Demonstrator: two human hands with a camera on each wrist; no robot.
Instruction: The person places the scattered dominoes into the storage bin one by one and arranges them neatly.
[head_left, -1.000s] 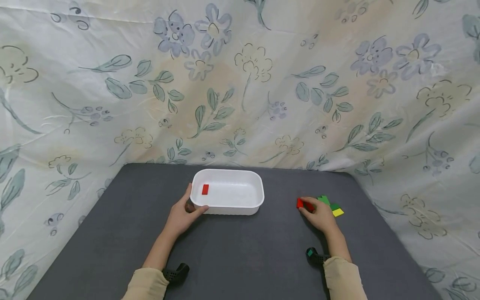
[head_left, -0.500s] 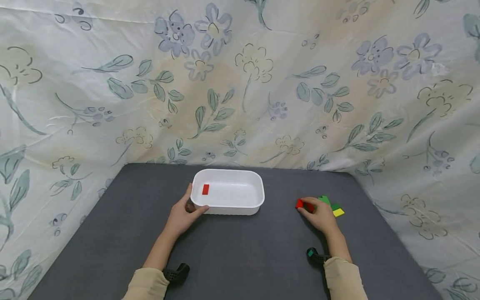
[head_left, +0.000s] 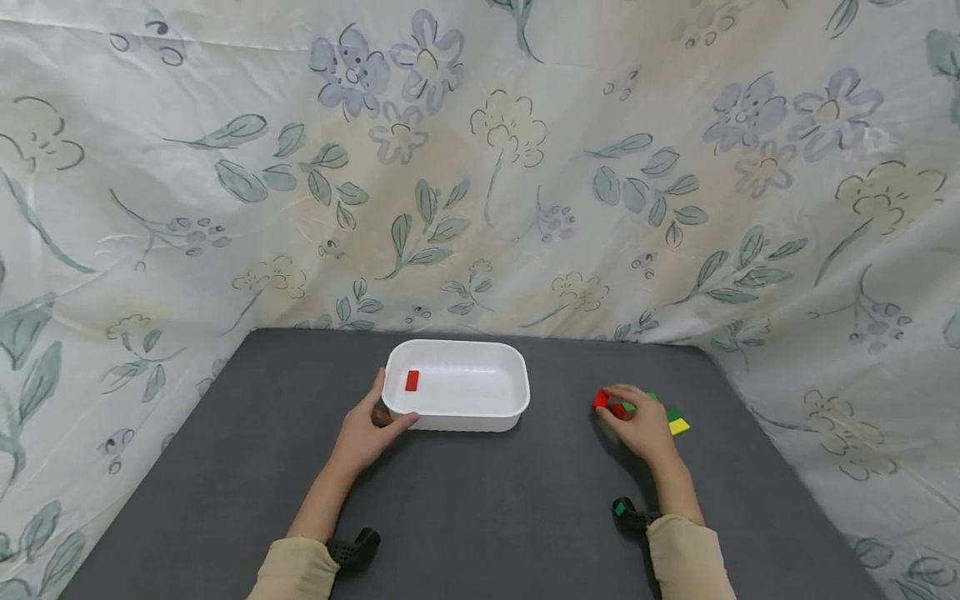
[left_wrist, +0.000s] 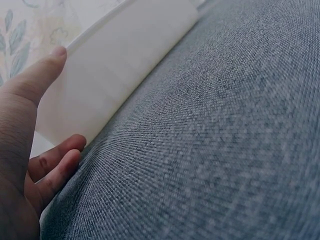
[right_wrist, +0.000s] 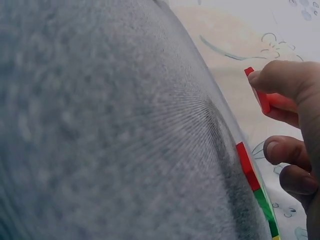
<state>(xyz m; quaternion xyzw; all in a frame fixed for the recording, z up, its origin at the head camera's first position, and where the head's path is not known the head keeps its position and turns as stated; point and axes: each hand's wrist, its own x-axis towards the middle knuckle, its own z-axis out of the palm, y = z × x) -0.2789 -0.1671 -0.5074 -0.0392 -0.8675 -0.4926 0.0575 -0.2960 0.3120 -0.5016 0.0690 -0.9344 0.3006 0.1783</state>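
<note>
My left hand [head_left: 362,435] holds the left end of a white plastic tray [head_left: 472,422], thumb along its near side; the left wrist view shows the thumb at the upper edge of the tray's wall [left_wrist: 120,65]. Inside the tray lies a small red block [head_left: 412,381]. Off to the right, my right hand [head_left: 642,425] pinches another red block [right_wrist: 259,92] between thumb and fingers, raised above the table. Below that hand a third red block [right_wrist: 248,166] lies on the cloth beside a green one [right_wrist: 265,210].
Green blocks [head_left: 672,413] and a yellow block [head_left: 679,427] lie just past the right hand, partly hidden by it. A dark grey cloth [head_left: 480,517] covers the table. Behind it hangs a floral curtain [head_left: 480,167].
The right hand has lifted its red block slightly off the table, so more of the red block beneath shows. My left hand stays at the tray.
</note>
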